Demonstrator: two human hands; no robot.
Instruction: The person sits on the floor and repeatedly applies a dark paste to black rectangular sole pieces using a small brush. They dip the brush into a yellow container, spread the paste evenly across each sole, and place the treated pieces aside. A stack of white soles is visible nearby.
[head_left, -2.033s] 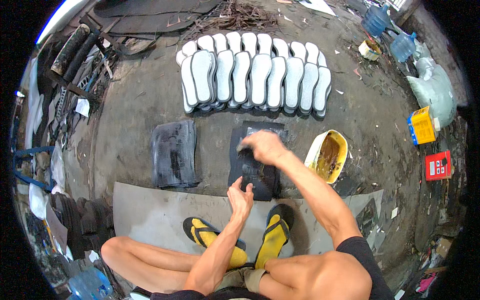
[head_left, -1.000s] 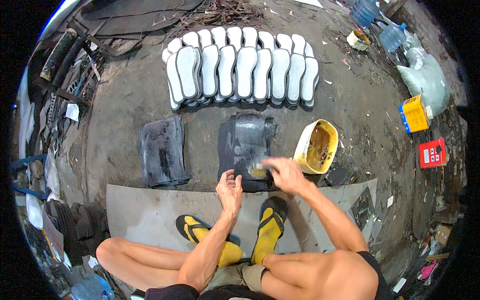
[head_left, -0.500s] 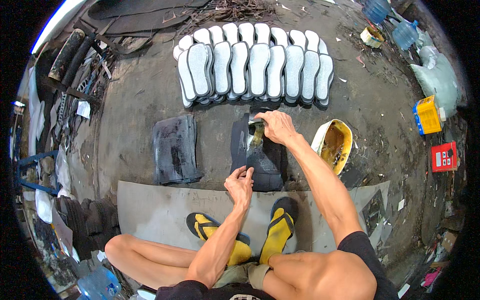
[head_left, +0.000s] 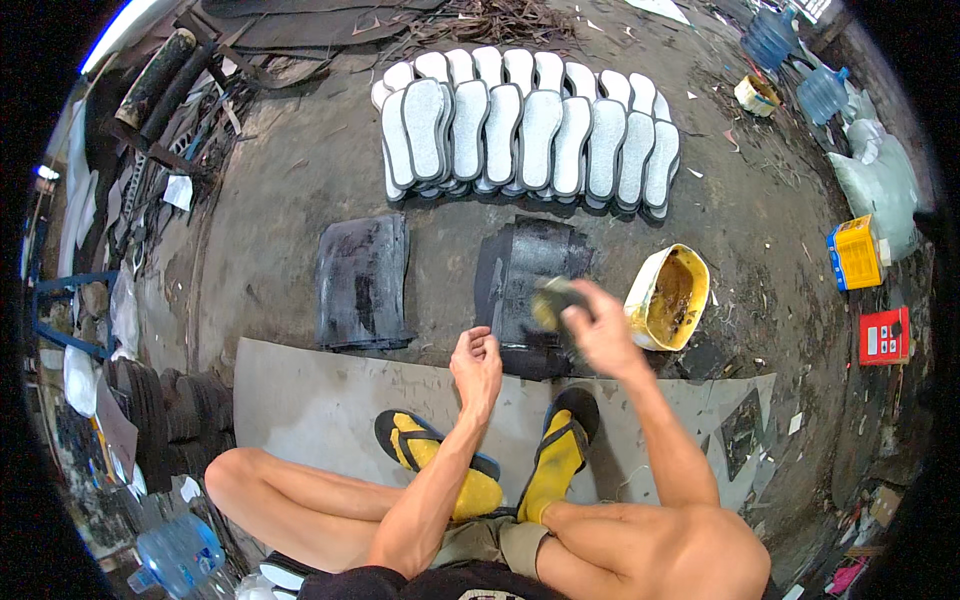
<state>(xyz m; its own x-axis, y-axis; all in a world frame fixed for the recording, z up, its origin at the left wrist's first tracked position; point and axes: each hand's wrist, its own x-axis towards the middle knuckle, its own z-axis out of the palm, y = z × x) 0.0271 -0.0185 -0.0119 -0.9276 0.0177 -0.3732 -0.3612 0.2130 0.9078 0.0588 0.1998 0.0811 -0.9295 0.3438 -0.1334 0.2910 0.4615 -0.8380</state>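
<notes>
My right hand (head_left: 608,335), blurred by motion, grips a brush (head_left: 552,304) with a dark handle and a yellowish, glue-coated head. The brush is over the right side of a stack of black sheets (head_left: 535,270), whose top looks shiny and streaked. My left hand (head_left: 476,372) is by the stack's near left corner, fingers curled together, with nothing visible in them. To the right of the stack stands a cut-open white container (head_left: 640,300) holding amber-brown glue (head_left: 677,295).
Another pile of black sheets (head_left: 362,285) lies to the left. Beyond are rows of stacked white-topped soles (head_left: 540,140). A grey sheet (head_left: 330,400) lies under my sandalled feet. A yellow tin (head_left: 855,255) and a red box (head_left: 884,337) stand at right; scraps (head_left: 178,190) litter the left.
My right hand and the brush have come from the stack's far edge toward me and to the right. My left fingers have come away from the sheet edge. The view has shifted slightly.
</notes>
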